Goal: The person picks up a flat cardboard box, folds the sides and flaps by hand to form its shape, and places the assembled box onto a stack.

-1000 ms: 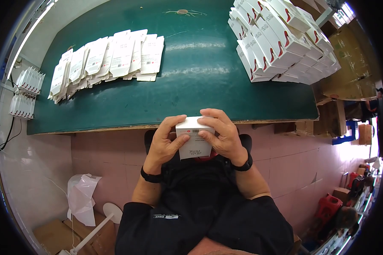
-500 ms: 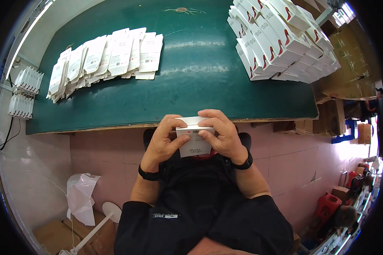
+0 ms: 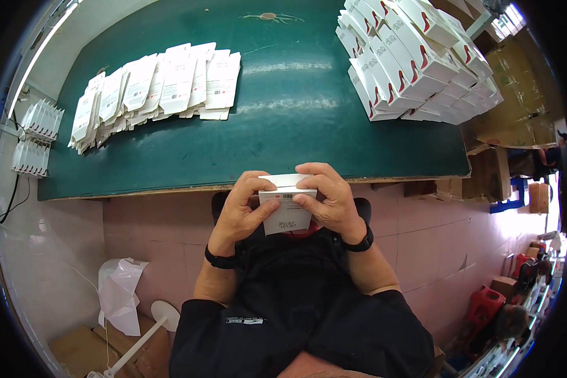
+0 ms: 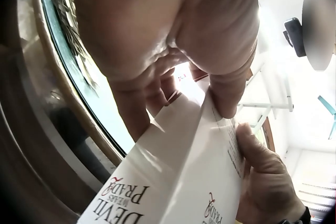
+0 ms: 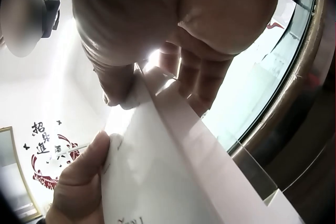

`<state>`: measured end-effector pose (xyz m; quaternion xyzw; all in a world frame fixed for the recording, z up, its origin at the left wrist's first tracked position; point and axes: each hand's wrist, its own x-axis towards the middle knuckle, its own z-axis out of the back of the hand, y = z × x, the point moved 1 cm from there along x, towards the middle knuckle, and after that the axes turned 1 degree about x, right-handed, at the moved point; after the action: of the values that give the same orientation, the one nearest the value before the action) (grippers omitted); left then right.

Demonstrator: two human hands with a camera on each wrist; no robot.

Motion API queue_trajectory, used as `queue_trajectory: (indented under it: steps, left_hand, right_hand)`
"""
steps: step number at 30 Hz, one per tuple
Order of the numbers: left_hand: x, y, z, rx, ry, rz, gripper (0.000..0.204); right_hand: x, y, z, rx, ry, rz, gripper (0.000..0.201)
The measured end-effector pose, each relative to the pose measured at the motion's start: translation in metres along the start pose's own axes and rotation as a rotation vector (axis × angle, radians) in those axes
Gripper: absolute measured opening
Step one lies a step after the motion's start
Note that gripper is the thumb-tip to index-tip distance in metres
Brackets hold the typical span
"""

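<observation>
A small white printed carton (image 3: pixel 287 217) is held up in front of the body, just off the table's near edge. My left hand (image 3: pixel 242 205) grips its left side, thumb on the printed face and fingers at the top. On the right side, my right hand (image 3: pixel 332 200) grips it the same way. In the left wrist view the carton (image 4: pixel 178 166) shows two faces with "Devil Prada" lettering. The right wrist view shows a face and a narrow side of the carton (image 5: pixel 157 171), with the fingers behind it.
On the green table (image 3: pixel 283 138), flat white cartons (image 3: pixel 170 82) lie overlapped at the left. Folded boxes with red shoe prints (image 3: pixel 416 63) are stacked at the right. More small boxes (image 3: pixel 34 138) hang by the left wall. A white stand (image 3: pixel 164 312) is low at left.
At the carton's top, a flap edge has come down toward the thumbs, and a line now shows below the top face. Both hands keep nearly the same place.
</observation>
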<state>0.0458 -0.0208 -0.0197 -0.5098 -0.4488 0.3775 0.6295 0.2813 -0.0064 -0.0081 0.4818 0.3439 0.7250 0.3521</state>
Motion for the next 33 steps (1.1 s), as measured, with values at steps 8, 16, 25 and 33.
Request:
queue_trajectory:
  steps: [8, 16, 25, 33]
  left_hand:
    - [-0.002, 0.004, -0.005, -0.169, -0.025, 0.004, 0.038]
    - [-0.005, 0.005, -0.006, -0.232, -0.066, 0.075, 0.055]
    - [-0.002, 0.020, -0.005, -0.310, -0.036, 0.061, 0.069]
    - [-0.005, 0.004, -0.010, -0.287, 0.048, 0.102, 0.068]
  right_hand:
    - [-0.002, -0.002, -0.002, 0.009, -0.085, -0.020, 0.034]
    - [-0.008, -0.007, -0.005, 0.149, -0.093, -0.108, 0.037]
    - [-0.005, -0.008, 0.002, 0.291, -0.046, -0.277, 0.035]
    - [-0.001, -0.010, 0.013, 0.346, -0.244, -0.157, 0.036]
